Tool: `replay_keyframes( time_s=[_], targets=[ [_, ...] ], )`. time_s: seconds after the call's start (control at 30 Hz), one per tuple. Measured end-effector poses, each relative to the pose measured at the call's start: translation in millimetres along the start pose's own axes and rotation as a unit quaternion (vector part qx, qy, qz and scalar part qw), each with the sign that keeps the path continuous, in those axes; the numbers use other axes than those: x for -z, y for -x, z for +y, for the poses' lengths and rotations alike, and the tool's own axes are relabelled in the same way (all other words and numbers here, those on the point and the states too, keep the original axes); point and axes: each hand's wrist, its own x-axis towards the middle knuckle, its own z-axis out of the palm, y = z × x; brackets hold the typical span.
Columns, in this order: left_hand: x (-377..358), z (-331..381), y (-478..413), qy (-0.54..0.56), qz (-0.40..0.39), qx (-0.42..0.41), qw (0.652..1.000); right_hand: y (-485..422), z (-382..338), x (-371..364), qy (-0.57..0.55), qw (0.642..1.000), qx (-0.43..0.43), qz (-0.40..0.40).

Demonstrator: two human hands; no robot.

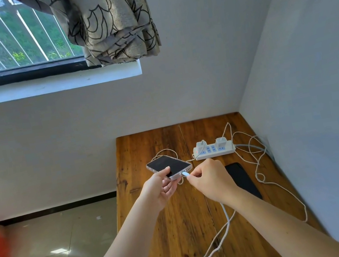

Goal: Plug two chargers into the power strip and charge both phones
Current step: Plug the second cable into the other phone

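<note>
While pressed to the bottom port of the clear-cased phone point(167, 165), looks at most partly seated, judging by the white connector point(185, 173) visible outside the case; cannot tell whether fully home. Pinches that connector with the right hand point(209, 178), thumb and curled fingers closed tight on it. Grips the phone's near end with the left hand point(161, 188), thumb on the dark screen and fingers curled beneath, holding it tilted just above the wooden table point(170, 230). Reaches forward with both bare forearms, hands close together. Leaves a second phone point(244, 179) lying flat and dark on the table to the right, partly hidden by the right forearm, with no plug seen in it. Shows both chargers point(201, 144) already standing in the power strip point(214, 151) near the table's far right corner, with white cables point(257, 158) looping loosely over the wood. Seems past halfway: plugging in done, first phone being connected, second phone apparently left to do. Beyond, pale walls point(200, 77), a barred window point(1, 40) and a patterned curtain point(112, 25).
</note>
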Motion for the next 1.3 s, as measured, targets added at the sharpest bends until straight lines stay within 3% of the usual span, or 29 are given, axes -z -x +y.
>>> replay_keyframes(
  time_s=[0.47, 0.8, 1.3],
  targets=[
    [-2, -5, -7, -0.048, -0.024, -0.013, 0.998, 2, 5, -4, 0.024, 0.999, -0.023, 0.016],
    [8, -6, -10, -0.072, -0.033, -0.021, 0.997, 7, 14, -9, -0.146, 0.986, -0.061, -0.054],
    [22, -10, -18, -0.076, -0.113, -0.035, 0.99, 7, 22, -13, -0.156, 0.979, -0.095, -0.09]
  ],
)
